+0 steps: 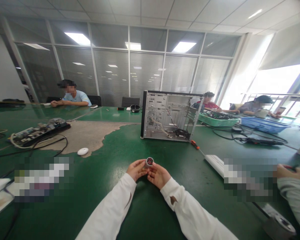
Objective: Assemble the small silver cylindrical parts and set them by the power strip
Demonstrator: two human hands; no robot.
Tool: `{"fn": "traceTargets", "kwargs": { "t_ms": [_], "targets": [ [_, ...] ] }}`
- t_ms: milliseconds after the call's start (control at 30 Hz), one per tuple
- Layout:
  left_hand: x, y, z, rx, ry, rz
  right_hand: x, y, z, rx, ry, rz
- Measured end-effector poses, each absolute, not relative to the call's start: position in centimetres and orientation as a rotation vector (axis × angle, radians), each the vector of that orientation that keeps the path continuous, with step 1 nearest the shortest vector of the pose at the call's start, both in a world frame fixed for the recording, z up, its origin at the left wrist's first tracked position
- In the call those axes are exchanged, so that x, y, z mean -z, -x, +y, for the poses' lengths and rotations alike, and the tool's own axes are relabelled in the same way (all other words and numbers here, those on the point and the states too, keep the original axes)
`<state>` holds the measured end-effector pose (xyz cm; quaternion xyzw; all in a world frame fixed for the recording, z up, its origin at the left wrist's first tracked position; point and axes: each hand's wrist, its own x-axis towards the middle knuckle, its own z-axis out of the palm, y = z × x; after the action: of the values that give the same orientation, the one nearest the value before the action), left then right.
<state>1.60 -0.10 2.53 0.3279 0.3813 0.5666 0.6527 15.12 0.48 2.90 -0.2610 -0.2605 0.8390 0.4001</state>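
Between both hands, above the green tabletop (130,203), I hold a small round grey cup-like piece (149,162) with dark reddish bits inside its rim. What those bits are is too small to tell. My left hand (135,170) grips it from the left with thumb and fingers. From the right, my right hand (160,175) closes on its other side, fingers curled below it. Beyond my hands stands an open computer case (173,111), its metal inside and some cables showing. An orange-handled screwdriver (195,144) lies near the case's lower right corner.
A white round lid (83,151) and a circuit-board assembly (42,131) with cables lie left. A long white bar (215,163) is on the right, near another person's hand (286,172). Green (218,121) and blue baskets (265,125) stand farther back, with people seated around.
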Motion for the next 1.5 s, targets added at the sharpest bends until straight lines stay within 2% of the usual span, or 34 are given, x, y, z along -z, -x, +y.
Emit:
{"fn": "traceTargets", "kwargs": {
  "t_ms": [233, 467, 600, 1067, 1500],
  "targets": [
    [-2.5, -1.4, 0.1, -1.289, -0.634, 0.833, -1.9, -14.6, 1.0, -1.710, 0.777, -1.068],
    [-2.3, -1.3, 0.2, -1.287, -0.684, 0.761, -2.0, -15.2, 0.4, -1.001, 0.879, -1.684],
    [-2.0, -1.2, 0.3, -1.319, -0.733, 0.738, -2.7, -15.6, 0.0, -0.769, 0.823, -1.888],
    [-1.7, -1.0, 0.5, -1.488, -1.019, 0.804, -3.0, -15.8, -0.1, -0.849, 0.798, -1.994],
    [-1.5, -1.5, 0.6, -1.334, -1.283, 0.923, -2.8, -15.6, 0.1, -0.801, 0.789, -1.912]
  ]
}}
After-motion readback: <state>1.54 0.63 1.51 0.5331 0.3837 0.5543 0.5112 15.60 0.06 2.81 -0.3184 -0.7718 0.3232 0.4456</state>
